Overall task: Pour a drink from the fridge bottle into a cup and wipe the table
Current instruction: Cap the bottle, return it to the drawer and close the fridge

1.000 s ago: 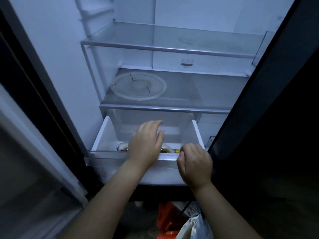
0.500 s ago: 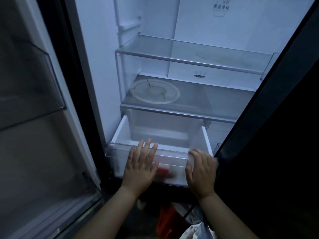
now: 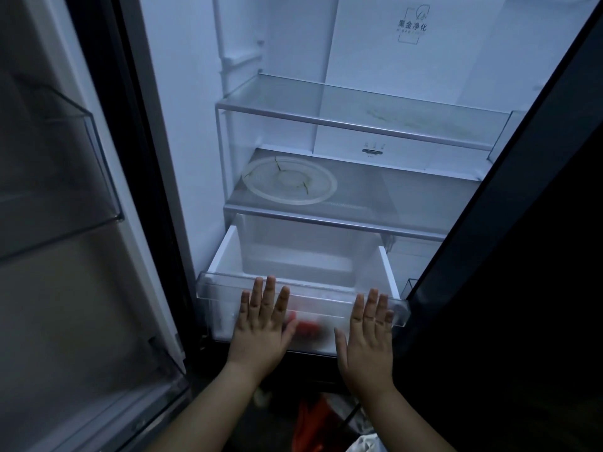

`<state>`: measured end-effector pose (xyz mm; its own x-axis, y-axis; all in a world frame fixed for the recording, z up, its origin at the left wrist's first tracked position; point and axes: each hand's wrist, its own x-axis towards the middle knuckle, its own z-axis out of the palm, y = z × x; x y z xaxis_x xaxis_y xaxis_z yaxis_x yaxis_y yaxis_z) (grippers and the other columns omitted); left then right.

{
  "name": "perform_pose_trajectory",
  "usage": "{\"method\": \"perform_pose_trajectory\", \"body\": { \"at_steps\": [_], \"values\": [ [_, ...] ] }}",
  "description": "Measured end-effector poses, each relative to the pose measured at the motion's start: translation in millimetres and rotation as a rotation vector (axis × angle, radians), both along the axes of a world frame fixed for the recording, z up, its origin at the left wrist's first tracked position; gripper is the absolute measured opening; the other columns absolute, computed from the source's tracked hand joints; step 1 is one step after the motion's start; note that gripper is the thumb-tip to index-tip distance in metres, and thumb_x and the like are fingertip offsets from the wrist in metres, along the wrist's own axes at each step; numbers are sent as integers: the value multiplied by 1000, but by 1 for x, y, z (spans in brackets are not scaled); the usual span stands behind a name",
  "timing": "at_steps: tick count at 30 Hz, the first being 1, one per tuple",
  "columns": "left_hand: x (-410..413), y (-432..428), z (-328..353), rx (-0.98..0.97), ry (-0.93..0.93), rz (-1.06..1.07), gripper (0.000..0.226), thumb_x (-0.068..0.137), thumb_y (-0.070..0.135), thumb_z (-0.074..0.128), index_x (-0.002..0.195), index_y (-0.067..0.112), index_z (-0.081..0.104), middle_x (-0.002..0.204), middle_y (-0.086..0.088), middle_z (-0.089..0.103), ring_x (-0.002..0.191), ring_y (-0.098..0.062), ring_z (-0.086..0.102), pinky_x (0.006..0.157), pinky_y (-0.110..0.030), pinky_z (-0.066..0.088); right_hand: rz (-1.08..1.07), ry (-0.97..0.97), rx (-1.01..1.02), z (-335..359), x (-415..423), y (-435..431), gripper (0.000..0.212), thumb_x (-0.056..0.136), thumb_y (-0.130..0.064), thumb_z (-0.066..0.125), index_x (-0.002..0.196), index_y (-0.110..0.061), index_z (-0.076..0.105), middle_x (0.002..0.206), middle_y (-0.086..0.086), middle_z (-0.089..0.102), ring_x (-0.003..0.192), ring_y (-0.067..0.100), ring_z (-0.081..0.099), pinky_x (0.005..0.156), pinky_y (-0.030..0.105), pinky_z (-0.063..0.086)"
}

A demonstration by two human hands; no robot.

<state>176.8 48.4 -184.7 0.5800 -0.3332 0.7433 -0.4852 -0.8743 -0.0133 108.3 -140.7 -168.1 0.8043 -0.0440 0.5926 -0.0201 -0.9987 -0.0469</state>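
Observation:
The fridge stands open in front of me. Its clear bottom drawer (image 3: 326, 296) is pulled partway out. My left hand (image 3: 262, 324) lies flat on the drawer's front panel, fingers spread. My right hand (image 3: 367, 334) lies flat on the same panel further right, fingers also apart. Neither hand holds anything. A red, blurred thing (image 3: 308, 327) shows through the panel between my hands; I cannot tell what it is. No bottle or cup is clearly visible.
A round clear plate (image 3: 289, 181) lies on the lower glass shelf (image 3: 408, 197); the upper glass shelf (image 3: 359, 109) is bare. The left door with its bin (image 3: 75, 177) stands open. A dark door panel (image 3: 505, 223) blocks the right. Red and white bags (image 3: 313, 425) lie on the floor.
My left hand has come out of the drawer and now lies flat on its front. My right hand has opened from a curled grip on the rim to a flat palm.

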Motion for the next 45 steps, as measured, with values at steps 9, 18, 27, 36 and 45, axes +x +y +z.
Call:
{"method": "perform_pose_trajectory", "body": {
  "at_steps": [9,18,27,36,45],
  "values": [
    [41,-17,16,-25,109,6,83,91,50,35,150,11,-8,158,-15,-11,146,-32,-3,117,-45,5,-53,112,61,20,45,-9,67,99,-44,12,148,1,11,157,21,1,145,36,2,117,47,6],
    [83,-29,37,69,306,42,99,82,48,55,150,10,-5,157,-16,-4,146,-31,-7,115,-46,7,-140,266,19,38,94,-18,102,70,-17,71,148,2,8,156,22,-1,145,35,-5,118,41,-3],
    [114,-29,42,88,511,30,78,87,47,28,150,11,0,159,-4,-12,146,-21,-9,113,-44,9,-148,378,-33,36,118,-36,114,61,-15,76,149,-6,4,158,13,-3,144,31,5,116,39,0],
    [106,-34,57,112,620,56,68,92,44,31,148,7,22,157,-11,13,145,-29,16,113,-48,17,-173,499,-30,47,113,-33,103,78,-18,61,147,-10,-15,153,9,-24,144,25,-17,116,36,-10],
    [52,-12,82,18,814,-46,56,101,34,30,151,18,14,160,-1,7,146,-19,11,115,-35,18,-99,638,128,94,95,-19,67,96,-25,41,151,-8,7,159,10,-7,147,23,-3,117,33,8]
  ]
}}
